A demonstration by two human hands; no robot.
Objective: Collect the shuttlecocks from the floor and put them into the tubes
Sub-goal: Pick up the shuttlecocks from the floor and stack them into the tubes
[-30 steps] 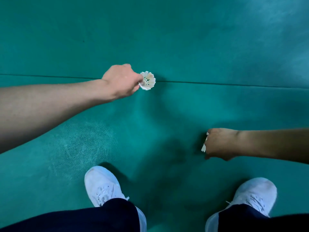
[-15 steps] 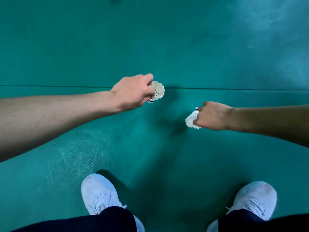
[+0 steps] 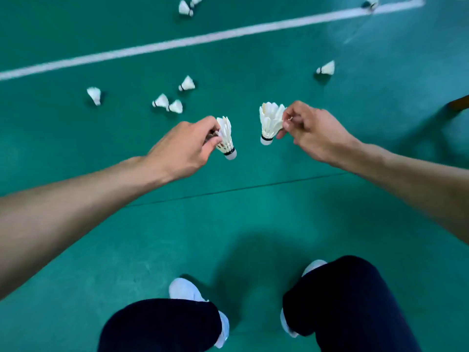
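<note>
**Two Shuttlecocks in Hand, More on the Floor**

The left hand (image 3: pixel 182 151) pinched a shuttlecock (image 3: pixel 226 139) by its feathers, thumb and fingers (image 3: pixel 214 144) clamped on the skirt, with the cork end pointing down and toward the person. The right hand (image 3: pixel 308 134) held a second shuttlecock (image 3: pixel 269 123) the same way, its fingers (image 3: pixel 285 124) closed on the edge of the feathers and the cork hanging low. The two held shuttlecocks were near each other but apart, both raised above the green floor (image 3: pixel 253 224).

Beyond the hands, more shuttlecocks lay scattered on the floor. A pair (image 3: pixel 167 104) lay touching or almost touching just past the left hand, with another one (image 3: pixel 187 84) a little farther out and a single one (image 3: pixel 94 95) off to the left. One more (image 3: pixel 326 68) lay well apart to the right. All of these were on the near side of a white court line (image 3: pixel 203 38) that ran across the floor at a slant. Past that line, two or so (image 3: pixel 186 6) lay close together at the top edge of the view, and another (image 3: pixel 371 1) sat beside the line's corner, partly cut off.

A thin dark seam (image 3: pixel 253 186) crossed the floor under the forearms. At the bottom, dark trousers (image 3: pixel 342 308) and white shoes (image 3: pixel 184 290) showed, both feet planted on the floor. A brown object (image 3: pixel 460 102) poked in at the right edge; what it was could not be told.
</note>
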